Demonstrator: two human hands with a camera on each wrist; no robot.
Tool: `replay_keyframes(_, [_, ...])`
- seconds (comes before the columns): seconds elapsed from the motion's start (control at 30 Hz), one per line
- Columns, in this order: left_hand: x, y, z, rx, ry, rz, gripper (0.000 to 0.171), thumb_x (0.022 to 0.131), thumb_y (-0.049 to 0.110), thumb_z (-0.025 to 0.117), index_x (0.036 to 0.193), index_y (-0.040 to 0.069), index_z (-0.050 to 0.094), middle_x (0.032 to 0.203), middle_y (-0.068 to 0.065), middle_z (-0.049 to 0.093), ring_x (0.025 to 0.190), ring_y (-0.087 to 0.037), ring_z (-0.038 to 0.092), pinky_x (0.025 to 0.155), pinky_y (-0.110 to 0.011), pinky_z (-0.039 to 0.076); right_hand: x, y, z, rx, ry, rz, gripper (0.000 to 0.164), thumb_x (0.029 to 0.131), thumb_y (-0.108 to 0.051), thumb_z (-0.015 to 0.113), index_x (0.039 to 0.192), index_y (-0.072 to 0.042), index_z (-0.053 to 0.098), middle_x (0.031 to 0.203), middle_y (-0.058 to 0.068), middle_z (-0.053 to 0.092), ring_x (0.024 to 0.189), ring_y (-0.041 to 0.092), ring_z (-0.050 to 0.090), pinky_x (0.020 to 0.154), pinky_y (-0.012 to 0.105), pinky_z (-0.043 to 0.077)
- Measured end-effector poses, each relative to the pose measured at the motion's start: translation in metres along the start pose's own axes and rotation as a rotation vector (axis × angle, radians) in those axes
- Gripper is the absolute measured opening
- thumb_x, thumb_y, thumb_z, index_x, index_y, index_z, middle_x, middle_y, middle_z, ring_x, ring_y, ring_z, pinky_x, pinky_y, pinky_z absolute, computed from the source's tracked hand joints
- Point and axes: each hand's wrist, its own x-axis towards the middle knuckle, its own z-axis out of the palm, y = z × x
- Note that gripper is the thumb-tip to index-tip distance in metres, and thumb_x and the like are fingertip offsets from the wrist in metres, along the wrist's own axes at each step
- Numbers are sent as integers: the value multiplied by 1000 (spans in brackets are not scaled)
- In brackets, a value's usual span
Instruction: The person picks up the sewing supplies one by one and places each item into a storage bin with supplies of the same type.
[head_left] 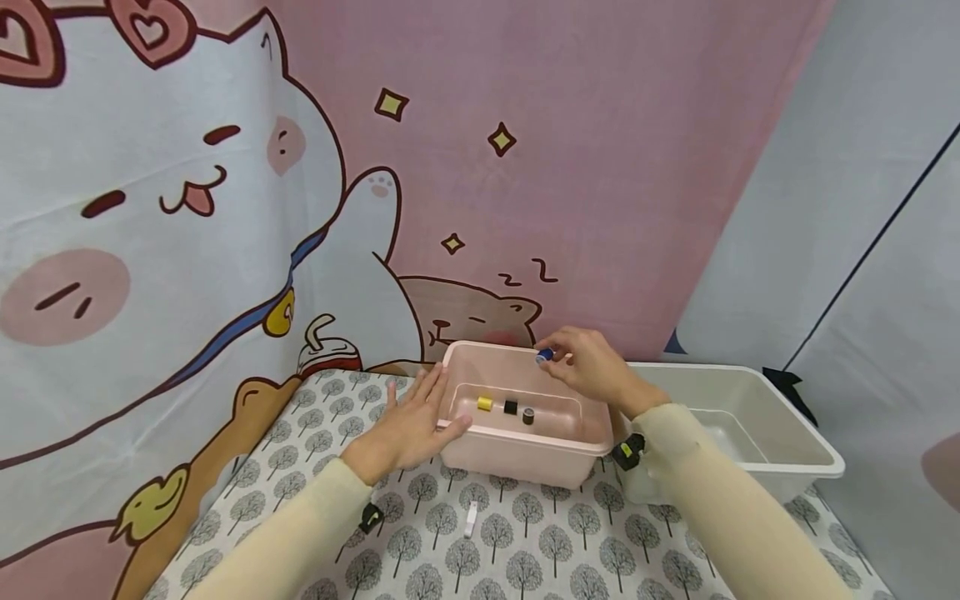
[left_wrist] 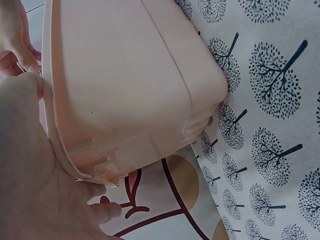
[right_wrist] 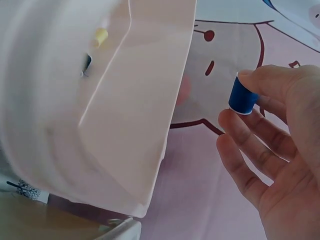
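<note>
A blue thread spool [right_wrist: 242, 97] is pinched between the thumb and fingertips of my right hand [head_left: 588, 367], over the back right part of the pink plastic bin [head_left: 517, 458]. My left hand [head_left: 405, 427] rests on the bin's near left corner, its fingers stretched across the left rim and the thumb along the front rim. On the bin's floor lie a yellow spool [head_left: 485, 403], a black spool [head_left: 511, 407] and a dark grey-brown spool [head_left: 528, 416], spread in a loose row.
To the right of the pink bin stands a larger off-white bin [head_left: 795, 442], partly behind my right forearm. A small white strip [head_left: 471, 518] lies on the tree-patterned tablecloth [head_left: 442, 567] in front. A printed cartoon curtain [head_left: 600, 167] hangs behind the table.
</note>
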Motion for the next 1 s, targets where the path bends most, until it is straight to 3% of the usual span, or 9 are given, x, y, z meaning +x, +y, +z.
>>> replay_keyframes(0.33, [0, 0, 0, -5, 4, 1, 110, 114, 86, 30, 187, 8, 8, 197, -8, -4, 185, -43, 5, 142, -83, -3, 14, 13, -1, -35, -8, 61, 26, 104, -8, 88, 128, 0, 86, 120, 17, 86, 100, 29, 86, 90, 53, 73])
replay_keyframes(0.7, [-1, 1, 0, -16, 2, -1, 110, 113, 88, 30, 188, 9, 9, 197, -7, -4, 185, -41, 5, 142, -84, -2, 13, 26, -3, -77, -33, 89, 26, 101, -11, 90, 126, -4, 88, 118, 16, 88, 100, 30, 84, 91, 54, 71])
replay_keyframes(0.87, [-1, 0, 0, -19, 6, -1, 110, 113, 88, 29, 188, 9, 9, 197, -8, -3, 185, -41, 5, 142, -84, -1, 9, 25, -4, -82, -90, 170, 31, 102, -16, 90, 131, -5, 86, 126, 19, 86, 109, 37, 82, 96, 58, 70])
replay_keyframes(1.0, [-1, 0, 1, -18, 6, 1, 110, 113, 88, 28, 188, 8, 9, 197, -8, -3, 185, -41, 5, 141, -85, -1, 6, 22, -5, -85, -94, 180, 30, 104, -15, 88, 132, -5, 86, 132, 21, 84, 114, 38, 82, 100, 60, 70])
